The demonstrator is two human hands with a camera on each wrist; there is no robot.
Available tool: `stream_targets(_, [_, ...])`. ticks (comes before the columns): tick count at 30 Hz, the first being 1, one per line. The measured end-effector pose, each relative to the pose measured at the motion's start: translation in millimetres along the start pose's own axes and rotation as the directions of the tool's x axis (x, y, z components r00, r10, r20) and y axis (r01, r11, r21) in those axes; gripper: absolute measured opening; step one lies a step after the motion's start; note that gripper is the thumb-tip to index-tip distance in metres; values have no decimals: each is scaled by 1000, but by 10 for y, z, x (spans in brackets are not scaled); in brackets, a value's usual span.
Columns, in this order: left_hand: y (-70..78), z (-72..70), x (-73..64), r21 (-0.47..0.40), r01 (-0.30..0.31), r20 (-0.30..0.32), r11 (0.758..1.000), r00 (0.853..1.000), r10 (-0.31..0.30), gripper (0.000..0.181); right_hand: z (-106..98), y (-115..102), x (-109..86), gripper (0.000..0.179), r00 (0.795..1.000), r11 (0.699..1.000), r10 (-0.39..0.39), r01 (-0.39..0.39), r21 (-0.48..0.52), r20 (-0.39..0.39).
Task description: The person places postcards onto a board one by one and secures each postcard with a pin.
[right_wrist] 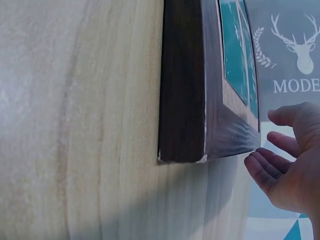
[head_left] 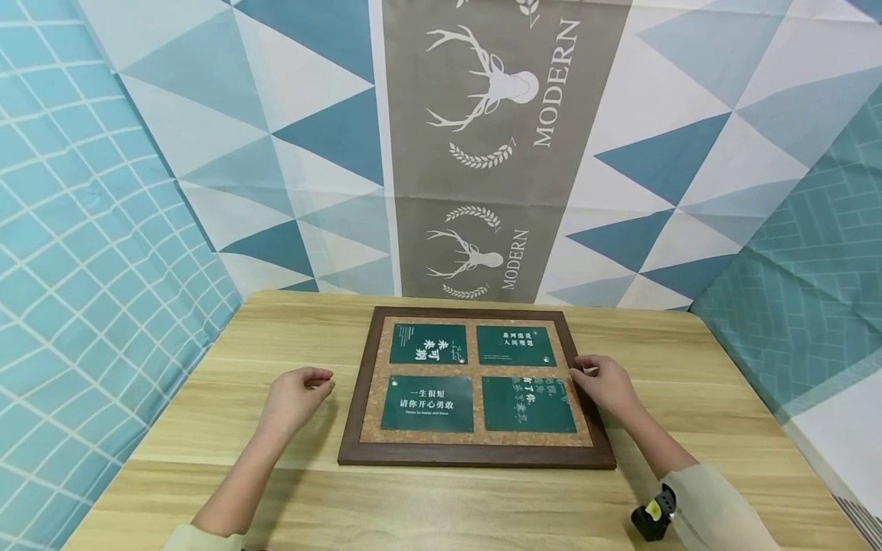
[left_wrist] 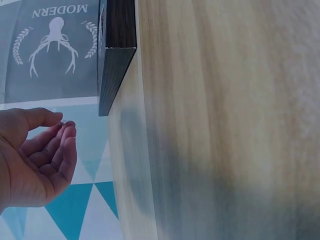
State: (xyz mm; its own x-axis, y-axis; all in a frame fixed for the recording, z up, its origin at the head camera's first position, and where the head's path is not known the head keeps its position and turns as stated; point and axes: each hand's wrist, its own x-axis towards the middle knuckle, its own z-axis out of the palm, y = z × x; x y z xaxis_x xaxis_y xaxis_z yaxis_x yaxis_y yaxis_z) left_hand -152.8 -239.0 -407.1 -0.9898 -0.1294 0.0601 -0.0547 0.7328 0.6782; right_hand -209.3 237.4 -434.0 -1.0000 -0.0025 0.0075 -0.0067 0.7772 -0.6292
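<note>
A cork board (head_left: 475,438) with a dark brown wooden frame (head_left: 475,454) lies flat on the table. Four would exceed counting, so: several green cards with white lettering cover it, among them a lower left card (head_left: 427,423) and a lower right card (head_left: 506,413). Small clear pins show on some cards. Left of the board, my left hand (head_left: 292,398) hovers apart from it; thumb and forefinger pinch a tiny pin-like thing (left_wrist: 62,123), too small to make out fully. My right hand (head_left: 606,383) is at the frame's right edge, fingers loosely bent; whether they touch it I cannot tell.
The light wood-grain table (head_left: 413,505) reaches back to a wall cloth (head_left: 324,153) with triangles and deer heads. Blue tiled cloth (head_left: 69,229) hangs at the left. A black device (head_left: 654,514) sits at the right sleeve.
</note>
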Motion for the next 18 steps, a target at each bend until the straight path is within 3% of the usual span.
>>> stream_targets(10, [45, 20, 5, -27, -35, 6, 999, 999, 35, 24, 0, -105, -48, 39, 1000, 999, -27, 27, 23, -4])
stream_targets(18, [103, 43, 3, -82, -11, 28, 997, 1000, 13, 27, 37, -130, -67, 41, 999, 999, -48, 48, 18, -8])
